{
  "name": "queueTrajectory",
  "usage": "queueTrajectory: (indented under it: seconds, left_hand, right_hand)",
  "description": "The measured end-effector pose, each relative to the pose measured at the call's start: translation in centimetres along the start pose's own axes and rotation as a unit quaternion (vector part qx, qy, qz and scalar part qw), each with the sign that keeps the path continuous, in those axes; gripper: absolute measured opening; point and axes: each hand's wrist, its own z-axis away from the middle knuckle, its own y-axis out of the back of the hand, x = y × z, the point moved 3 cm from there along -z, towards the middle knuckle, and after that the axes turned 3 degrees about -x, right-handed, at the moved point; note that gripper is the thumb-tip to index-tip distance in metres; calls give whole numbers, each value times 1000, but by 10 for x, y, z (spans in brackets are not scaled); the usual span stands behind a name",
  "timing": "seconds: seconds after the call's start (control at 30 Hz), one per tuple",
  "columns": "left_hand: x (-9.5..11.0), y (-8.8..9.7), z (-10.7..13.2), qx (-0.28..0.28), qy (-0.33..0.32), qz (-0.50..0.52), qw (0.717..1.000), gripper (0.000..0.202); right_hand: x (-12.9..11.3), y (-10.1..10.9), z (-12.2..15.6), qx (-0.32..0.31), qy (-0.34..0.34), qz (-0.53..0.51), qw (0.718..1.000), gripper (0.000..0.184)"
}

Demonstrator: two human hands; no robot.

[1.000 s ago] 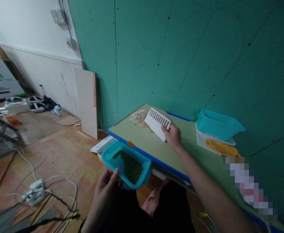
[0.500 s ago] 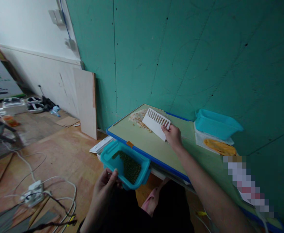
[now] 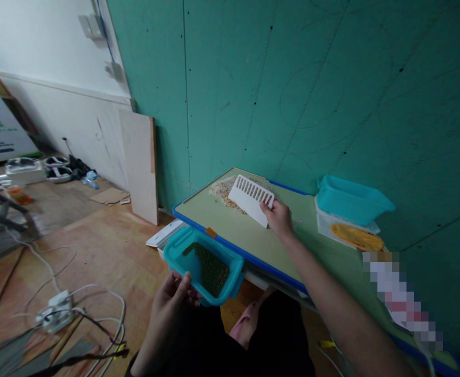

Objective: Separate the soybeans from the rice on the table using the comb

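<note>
My left hand grips the near rim of a turquoise plastic container, held just below the table's front edge. Small dark green beans cover part of its bottom. My right hand is closed on the right end of a white slotted scraper, its row of slots along the upper side. The scraper is tilted over the table, at the near side of a pile of mixed pale and yellow-orange grains. Whether its lower edge touches the tabletop I cannot tell.
At the table's right rear, a second turquoise container sits on a pale tray beside an orange-yellow item. A green wall borders the table. On the floor at left lie a power strip and loose cables.
The scraper and my right hand have shifted very slightly to the left. My left hand and the container of beans look nearly unchanged.
</note>
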Motion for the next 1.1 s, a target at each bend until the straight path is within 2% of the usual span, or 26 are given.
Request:
queueTrajectory:
  seconds: [0.17,0.43,0.87,1.1]
  left_hand:
    - [0,-1,0,8,2,2,1000,38]
    - [0,-1,2,5,4,6,1000,38]
    - [-3,-1,2,3,10,23,1000,38]
    - [-4,0,0,-2,5,21,1000,36]
  right_hand:
    - [0,1,1,7,-5,6,1000,29]
    - [-2,-3,1,9,29,58,998,32]
    - [-3,-15,-7,-14,25,-5,1000,32]
    - [-1,-29,-24,-29,37,-71,996,28]
